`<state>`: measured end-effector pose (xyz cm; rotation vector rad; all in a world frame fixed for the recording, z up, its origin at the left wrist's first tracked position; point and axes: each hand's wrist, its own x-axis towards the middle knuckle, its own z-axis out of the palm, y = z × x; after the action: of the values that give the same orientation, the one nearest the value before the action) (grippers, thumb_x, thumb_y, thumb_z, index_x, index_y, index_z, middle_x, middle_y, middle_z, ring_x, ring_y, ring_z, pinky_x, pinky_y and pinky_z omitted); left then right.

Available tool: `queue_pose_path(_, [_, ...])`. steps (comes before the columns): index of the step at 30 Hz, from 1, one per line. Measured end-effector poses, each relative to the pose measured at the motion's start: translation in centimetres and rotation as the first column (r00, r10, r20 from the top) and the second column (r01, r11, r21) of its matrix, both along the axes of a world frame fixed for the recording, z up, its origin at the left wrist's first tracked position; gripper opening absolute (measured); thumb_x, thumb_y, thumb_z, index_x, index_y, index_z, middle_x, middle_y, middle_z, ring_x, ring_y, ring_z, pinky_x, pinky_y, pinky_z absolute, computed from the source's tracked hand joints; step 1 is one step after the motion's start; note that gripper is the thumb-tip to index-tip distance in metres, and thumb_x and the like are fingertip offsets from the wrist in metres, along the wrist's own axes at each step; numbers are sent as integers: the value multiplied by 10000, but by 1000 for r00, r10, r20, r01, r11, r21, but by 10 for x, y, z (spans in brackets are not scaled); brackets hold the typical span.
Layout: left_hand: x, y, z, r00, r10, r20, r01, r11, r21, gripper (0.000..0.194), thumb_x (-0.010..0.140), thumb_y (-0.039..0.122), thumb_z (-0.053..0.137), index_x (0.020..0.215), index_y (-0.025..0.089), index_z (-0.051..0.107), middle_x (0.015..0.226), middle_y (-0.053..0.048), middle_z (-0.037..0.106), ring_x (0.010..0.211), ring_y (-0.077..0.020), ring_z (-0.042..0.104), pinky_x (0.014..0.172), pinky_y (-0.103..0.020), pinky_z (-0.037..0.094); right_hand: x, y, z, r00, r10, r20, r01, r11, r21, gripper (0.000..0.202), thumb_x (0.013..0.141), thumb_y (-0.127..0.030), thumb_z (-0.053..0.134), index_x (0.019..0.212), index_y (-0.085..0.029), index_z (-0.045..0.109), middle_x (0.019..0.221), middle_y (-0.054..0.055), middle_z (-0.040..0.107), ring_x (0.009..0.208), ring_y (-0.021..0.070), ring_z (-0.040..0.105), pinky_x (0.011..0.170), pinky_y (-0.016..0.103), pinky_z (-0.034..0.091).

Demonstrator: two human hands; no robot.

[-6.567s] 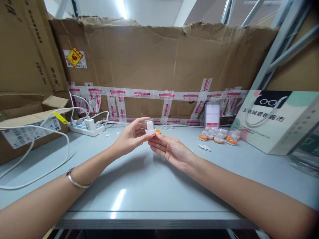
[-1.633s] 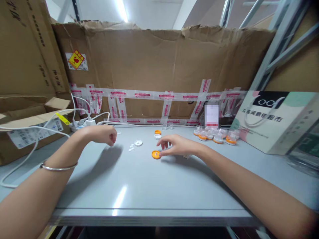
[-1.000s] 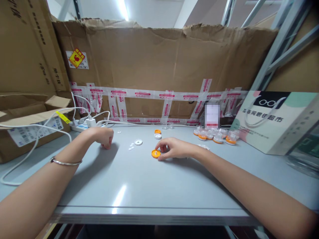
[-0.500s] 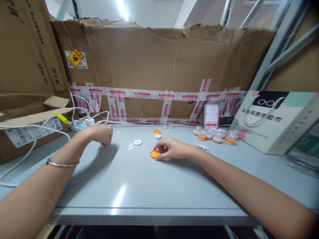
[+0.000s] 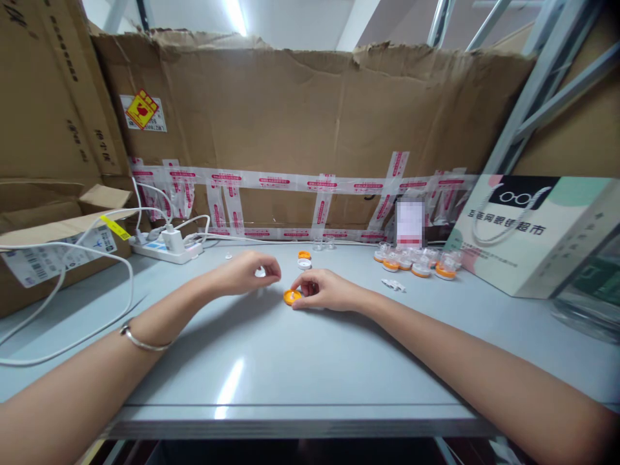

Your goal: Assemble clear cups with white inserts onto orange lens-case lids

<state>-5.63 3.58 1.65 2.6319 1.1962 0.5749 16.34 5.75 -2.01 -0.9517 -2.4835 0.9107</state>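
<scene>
My right hand grips the right rim of a shallow round orange cap between thumb and fingers. A small pale post stands in the middle of the cap, which rests on the table. Just left of it, my left hand hovers with thumb and fingertips curled together in a pinch; whatever is in them is too small or hidden to make out. Through the gap in that hand part of a white ring shows. Behind the hands lie another orange cap and a white ring-shaped part.
Clear domes on orange and white bases cluster at the back right, with small white pieces before them. A paper bag stands on the right. A power strip, cables and an open carton occupy the left.
My left hand has moved right from near the power strip to beside the orange cap, now covering the small white pieces. The right hand and cap have shifted slightly left.
</scene>
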Motion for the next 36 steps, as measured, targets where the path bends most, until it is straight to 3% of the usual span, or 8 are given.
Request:
queue_pose_path(4, [15,0,-19,995,-80,63,81,997,-13,126,792,229,513,806,163,620,774,-4,661,691,-107,571,661,-209,437,-2,1,-3,1000,-13,-26,14,1000,24,407,652,-498,665,903,-180,627,672,-30,487,598,92,431,536,221,329])
queue_pose_path(8, [18,2,-25,994,-83,76,84,997,0,122,803,232,517,794,158,613,772,-14,648,695,-112,568,657,-215,436,-2,1,-3,1000,-16,-18,17,999,40,390,655,-498,661,877,-179,623,661,-35,476,587,89,418,526,218,320])
queue_pose_path(26, [19,2,-23,988,-128,-90,139,982,124,121,818,230,539,830,181,649,827,-24,661,769,-137,586,752,-254,404,-3,2,-3,1000,-8,-21,9,999,46,413,647,-526,655,872,-181,628,665,-32,483,594,94,424,529,218,325])
queue_pose_path(36, [16,6,-26,979,-170,-109,188,965,181,161,835,240,522,836,194,676,835,-28,680,763,-134,602,772,-264,397,-2,3,-4,998,-45,-40,48,997,61,412,639,-509,669,879,-175,640,652,-34,480,593,94,434,524,218,322])
